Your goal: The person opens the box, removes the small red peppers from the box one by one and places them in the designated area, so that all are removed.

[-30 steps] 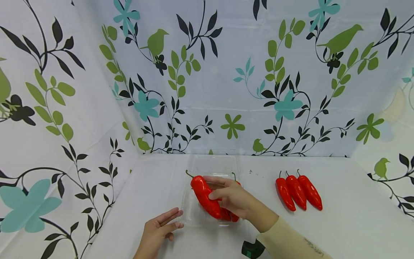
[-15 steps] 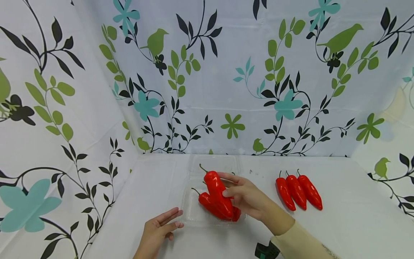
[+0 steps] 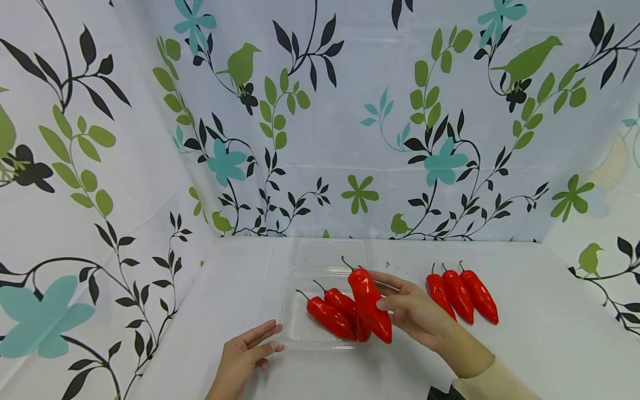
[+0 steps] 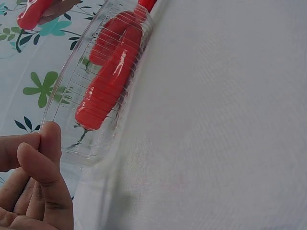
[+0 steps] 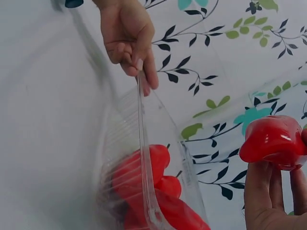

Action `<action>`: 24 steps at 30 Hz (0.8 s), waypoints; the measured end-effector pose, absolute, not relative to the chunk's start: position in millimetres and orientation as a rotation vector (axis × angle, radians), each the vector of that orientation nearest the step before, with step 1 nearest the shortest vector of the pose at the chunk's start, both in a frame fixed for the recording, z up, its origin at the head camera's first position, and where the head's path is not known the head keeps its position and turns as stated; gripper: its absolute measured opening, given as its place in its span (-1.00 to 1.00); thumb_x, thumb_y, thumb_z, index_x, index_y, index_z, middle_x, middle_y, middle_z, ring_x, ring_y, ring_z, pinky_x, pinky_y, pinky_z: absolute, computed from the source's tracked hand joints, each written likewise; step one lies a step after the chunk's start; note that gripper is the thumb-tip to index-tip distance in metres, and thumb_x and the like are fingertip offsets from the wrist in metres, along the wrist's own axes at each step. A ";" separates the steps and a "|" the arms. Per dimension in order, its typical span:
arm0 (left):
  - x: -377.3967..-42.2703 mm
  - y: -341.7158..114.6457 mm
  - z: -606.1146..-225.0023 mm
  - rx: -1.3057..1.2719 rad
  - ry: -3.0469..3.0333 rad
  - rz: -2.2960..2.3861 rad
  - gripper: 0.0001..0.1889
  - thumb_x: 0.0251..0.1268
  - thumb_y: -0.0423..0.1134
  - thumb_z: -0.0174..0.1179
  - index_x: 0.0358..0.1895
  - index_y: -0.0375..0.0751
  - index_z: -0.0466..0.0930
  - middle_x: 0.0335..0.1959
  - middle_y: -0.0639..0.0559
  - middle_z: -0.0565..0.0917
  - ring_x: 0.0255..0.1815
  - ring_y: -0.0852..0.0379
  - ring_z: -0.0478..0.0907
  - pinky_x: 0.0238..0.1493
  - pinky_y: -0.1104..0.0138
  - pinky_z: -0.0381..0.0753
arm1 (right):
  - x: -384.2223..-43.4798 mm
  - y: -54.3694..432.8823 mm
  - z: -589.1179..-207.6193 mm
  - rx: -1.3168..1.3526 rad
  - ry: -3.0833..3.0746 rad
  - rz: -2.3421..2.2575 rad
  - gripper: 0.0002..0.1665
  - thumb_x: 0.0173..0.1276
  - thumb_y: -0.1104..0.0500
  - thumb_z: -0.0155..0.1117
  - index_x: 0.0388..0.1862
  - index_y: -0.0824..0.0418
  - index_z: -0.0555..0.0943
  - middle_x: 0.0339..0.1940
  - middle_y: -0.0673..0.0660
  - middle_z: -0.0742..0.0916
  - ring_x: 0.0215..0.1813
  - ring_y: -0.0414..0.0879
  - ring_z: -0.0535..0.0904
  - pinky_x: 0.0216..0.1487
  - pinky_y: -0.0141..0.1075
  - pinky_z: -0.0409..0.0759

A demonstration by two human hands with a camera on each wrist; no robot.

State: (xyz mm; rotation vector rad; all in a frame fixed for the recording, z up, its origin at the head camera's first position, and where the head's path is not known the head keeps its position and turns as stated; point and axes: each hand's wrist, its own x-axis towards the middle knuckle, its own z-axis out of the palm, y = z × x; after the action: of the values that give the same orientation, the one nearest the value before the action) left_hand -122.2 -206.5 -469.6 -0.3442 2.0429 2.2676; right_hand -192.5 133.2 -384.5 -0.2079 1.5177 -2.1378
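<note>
A long red pepper (image 3: 367, 297) with a green stem is in my right hand (image 3: 420, 314), held between thumb and fingers. It tilts over the right side of a clear plastic clamshell container (image 3: 295, 328), its stem pointing up and left. Several more red peppers (image 3: 327, 319) lie inside the container. My left hand (image 3: 245, 355) is at the container's left front corner. The right wrist view shows thumb and fingers of that hand (image 5: 127, 36) pinching the rim (image 5: 141, 105). In the left wrist view, two peppers (image 4: 108, 79) show through the ribbed wall.
The container's lid (image 3: 330, 253) is folded back flat behind it. To the right, three red peppers (image 3: 457, 297) lie side by side on the white table (image 3: 540, 355). A patterned cloth (image 3: 320, 111) hangs behind and at the sides.
My right hand has carried the pepper rightward, from above the container's middle to its right side. The peppers inside have come into fuller view. My left hand has stayed at the corner.
</note>
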 end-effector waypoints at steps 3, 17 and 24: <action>-122.2 -206.4 -469.5 -0.346 2.046 2.265 -0.44 0.26 -0.48 0.32 0.35 -0.45 0.47 0.18 -0.21 0.66 -0.18 0.04 0.75 -0.52 0.41 0.47 | -191.5 144.3 -387.9 -0.155 1.534 -2.148 -0.19 0.34 0.37 0.21 0.56 0.25 0.22 0.49 0.28 0.38 0.36 0.15 0.44 0.22 0.05 0.53; -121.7 -205.1 -467.9 -0.351 2.052 2.255 -0.44 0.26 -0.48 0.32 0.35 -0.46 0.46 0.18 -0.22 0.66 -0.18 0.05 0.75 -0.52 0.41 0.47 | -184.4 186.9 -406.8 -0.052 1.688 -2.108 -0.18 0.40 0.30 0.25 0.59 0.25 0.20 0.50 0.25 0.36 0.33 0.09 0.44 0.22 0.04 0.54; -121.2 -204.8 -466.6 -0.352 2.065 2.248 -0.44 0.25 -0.48 0.33 0.34 -0.46 0.47 0.17 -0.20 0.67 -0.19 0.05 0.75 -0.51 0.41 0.48 | -184.4 210.5 -422.1 0.014 1.797 -2.055 -0.16 0.42 0.26 0.27 0.61 0.24 0.17 0.50 0.24 0.36 0.31 0.05 0.45 0.21 0.01 0.56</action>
State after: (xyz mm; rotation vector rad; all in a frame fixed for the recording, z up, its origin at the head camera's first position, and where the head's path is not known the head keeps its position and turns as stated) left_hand -121.2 -204.8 -466.6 -0.3521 2.0654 2.2482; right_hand -184.4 210.5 -422.1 0.0142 1.7975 -2.0549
